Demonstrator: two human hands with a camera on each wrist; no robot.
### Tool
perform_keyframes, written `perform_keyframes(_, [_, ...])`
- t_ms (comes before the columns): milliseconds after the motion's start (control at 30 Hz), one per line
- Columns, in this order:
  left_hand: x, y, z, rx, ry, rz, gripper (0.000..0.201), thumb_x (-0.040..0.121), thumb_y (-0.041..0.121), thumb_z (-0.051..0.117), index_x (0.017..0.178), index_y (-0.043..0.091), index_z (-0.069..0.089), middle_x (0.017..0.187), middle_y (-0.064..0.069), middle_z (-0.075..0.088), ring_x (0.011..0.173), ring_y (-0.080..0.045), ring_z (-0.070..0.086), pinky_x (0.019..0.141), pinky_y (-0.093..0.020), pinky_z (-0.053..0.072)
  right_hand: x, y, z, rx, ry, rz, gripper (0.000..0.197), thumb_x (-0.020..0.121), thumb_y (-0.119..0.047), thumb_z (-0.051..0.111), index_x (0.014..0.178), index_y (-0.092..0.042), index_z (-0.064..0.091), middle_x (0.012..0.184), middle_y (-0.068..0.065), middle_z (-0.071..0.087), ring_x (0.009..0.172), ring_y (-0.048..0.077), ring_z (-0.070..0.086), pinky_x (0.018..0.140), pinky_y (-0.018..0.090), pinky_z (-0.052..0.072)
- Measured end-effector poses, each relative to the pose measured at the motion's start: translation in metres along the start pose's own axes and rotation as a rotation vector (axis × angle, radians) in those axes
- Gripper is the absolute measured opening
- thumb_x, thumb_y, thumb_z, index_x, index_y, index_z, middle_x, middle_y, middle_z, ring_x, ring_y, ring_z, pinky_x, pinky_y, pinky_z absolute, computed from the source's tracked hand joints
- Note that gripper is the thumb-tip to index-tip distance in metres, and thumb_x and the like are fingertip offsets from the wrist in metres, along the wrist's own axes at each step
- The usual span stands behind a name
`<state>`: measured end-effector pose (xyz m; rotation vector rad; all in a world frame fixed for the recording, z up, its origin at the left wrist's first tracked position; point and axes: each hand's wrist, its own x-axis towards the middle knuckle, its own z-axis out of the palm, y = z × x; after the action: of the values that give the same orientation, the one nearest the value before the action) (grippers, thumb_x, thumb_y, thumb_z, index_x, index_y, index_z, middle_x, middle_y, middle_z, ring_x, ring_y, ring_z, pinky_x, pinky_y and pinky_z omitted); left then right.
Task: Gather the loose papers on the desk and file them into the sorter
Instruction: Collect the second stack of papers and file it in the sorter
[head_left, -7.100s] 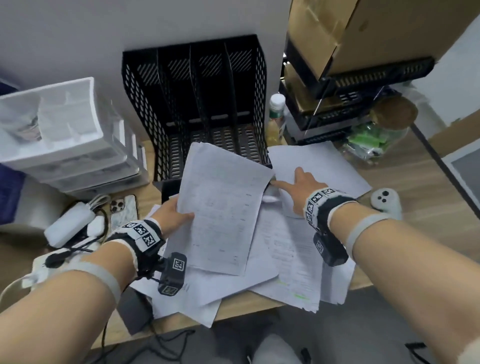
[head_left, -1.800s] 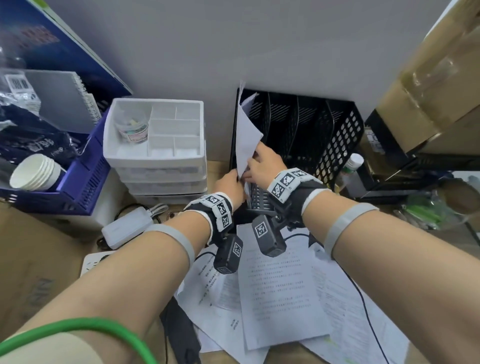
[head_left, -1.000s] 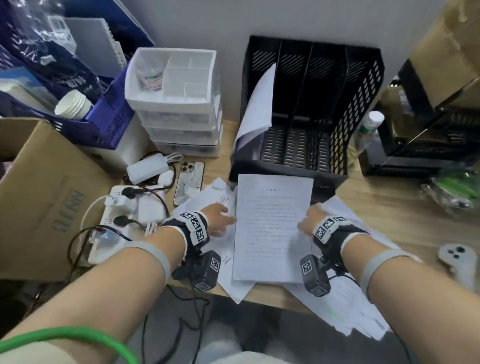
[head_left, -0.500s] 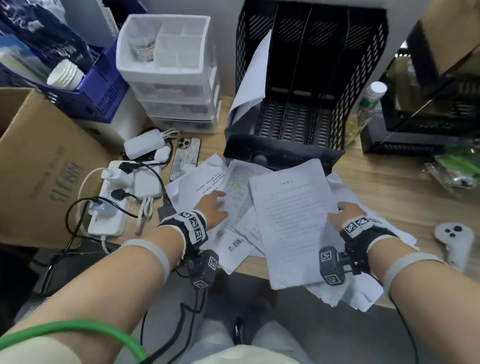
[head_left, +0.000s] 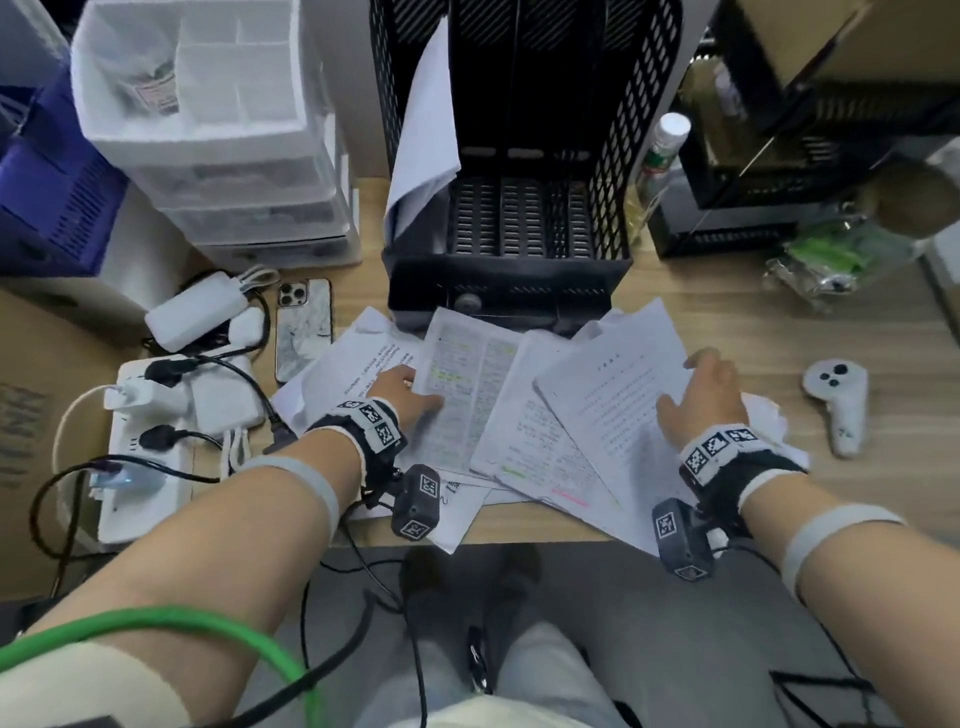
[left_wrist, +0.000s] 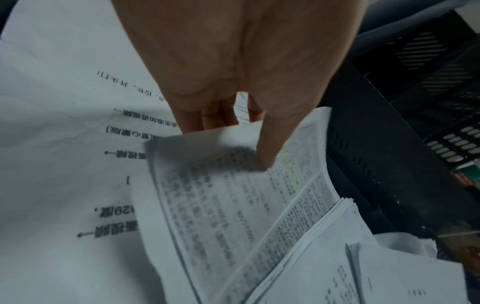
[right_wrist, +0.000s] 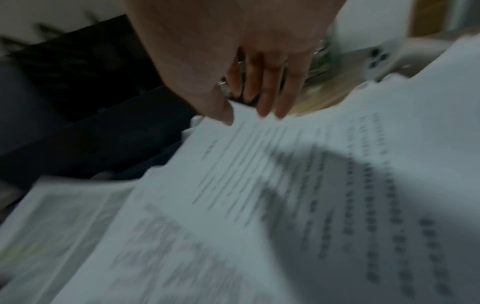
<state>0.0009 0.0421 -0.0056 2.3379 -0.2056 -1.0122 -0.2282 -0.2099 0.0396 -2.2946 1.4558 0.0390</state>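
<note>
The black mesh sorter (head_left: 613, 156) stands at the back of the desk with one white sheet (head_left: 423, 135) leaning in its leftmost slot. Loose printed papers lie fanned out in front of it. My left hand (head_left: 415, 389) pinches the left edge of a thick printed document with yellow highlights (head_left: 467, 384). In the left wrist view the left hand (left_wrist: 241, 144) has its thumb on top of the document (left_wrist: 233, 205) and its fingers underneath. My right hand (head_left: 696, 379) rests with straight fingers on a printed sheet (head_left: 613, 410), as the right wrist view shows for the hand (right_wrist: 257, 111) and sheet (right_wrist: 285, 185).
A white drawer unit (head_left: 208, 130) stands left of the sorter, with a phone (head_left: 304, 338) and a power strip with cables (head_left: 150, 441) below it. A white controller (head_left: 839, 400) lies right of the papers. A bottle (head_left: 662, 150) and black trays (head_left: 805, 156) stand at the right.
My right hand has slid the top sheet further right, uncovering the papers beneath. My left hand has moved onto the highlighted document and taken hold of its edge.
</note>
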Motion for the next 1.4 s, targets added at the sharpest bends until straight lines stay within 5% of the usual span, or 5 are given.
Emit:
perform_keyframes(400, [-0.012, 0.005, -0.002, -0.042, -0.180, 0.099, 0.030, 0.094, 0.015, 0.064, 0.124, 0.009, 0.064, 0.121, -0.009, 0.071, 0.107, -0.029, 0.068, 0.097, -0.042, 0.055, -0.067, -0.051, 0.081, -0.514, -0.570, -0.412, 0.099, 0.076, -0.023, 0.066, 0.151, -0.026, 0.003, 0.163, 0.002, -0.008, 0.151, 0.027, -0.002, 0.112, 0.052, 0.034])
perform_keyframes(733, [-0.013, -0.010, -0.030, -0.055, -0.164, 0.085, 0.034, 0.090, 0.007, 0.061, 0.123, 0.016, 0.066, 0.125, -0.010, 0.070, 0.116, -0.031, 0.063, 0.107, -0.049, 0.048, -0.051, -0.042, 0.050, -0.539, -0.440, -0.271, 0.052, 0.087, -0.005, 0.051, 0.135, -0.022, 0.045, 0.127, 0.005, 0.048, 0.112, 0.026, 0.053, 0.080, 0.039, 0.050])
perform_keyframes(966, [-0.019, -0.020, -0.055, -0.174, -0.219, 0.105, 0.042, 0.082, -0.001, 0.063, 0.112, 0.028, 0.063, 0.126, -0.011, 0.069, 0.118, -0.034, 0.063, 0.105, -0.055, 0.048, -0.031, -0.075, -0.002, 0.029, -0.310, -0.137, 0.034, 0.095, -0.027, 0.055, 0.116, -0.001, 0.061, 0.111, 0.021, 0.067, 0.099, 0.038, 0.064, 0.082, 0.038, 0.052])
perform_keyframes(1166, [-0.043, 0.001, -0.079, -0.235, -0.174, 0.153, 0.054, 0.082, -0.019, 0.048, 0.100, 0.030, 0.065, 0.101, 0.001, 0.070, 0.110, -0.032, 0.064, 0.102, -0.051, 0.051, -0.035, -0.125, -0.045, 0.758, -0.317, -0.194, 0.086, 0.086, -0.004, 0.053, 0.146, -0.050, 0.014, 0.135, -0.005, 0.041, 0.096, 0.028, 0.061, 0.067, 0.047, 0.061])
perform_keyframes(1400, [-0.052, -0.008, -0.105, -0.377, -0.212, 0.100, 0.042, 0.091, -0.012, 0.045, 0.106, 0.019, 0.068, 0.116, -0.015, 0.070, 0.113, -0.038, 0.063, 0.101, -0.054, 0.050, -0.051, -0.170, -0.074, 1.026, -0.444, -0.136, 0.015, 0.088, -0.011, 0.069, 0.092, -0.014, 0.055, 0.106, 0.012, 0.067, 0.089, 0.027, 0.073, 0.081, 0.047, 0.060])
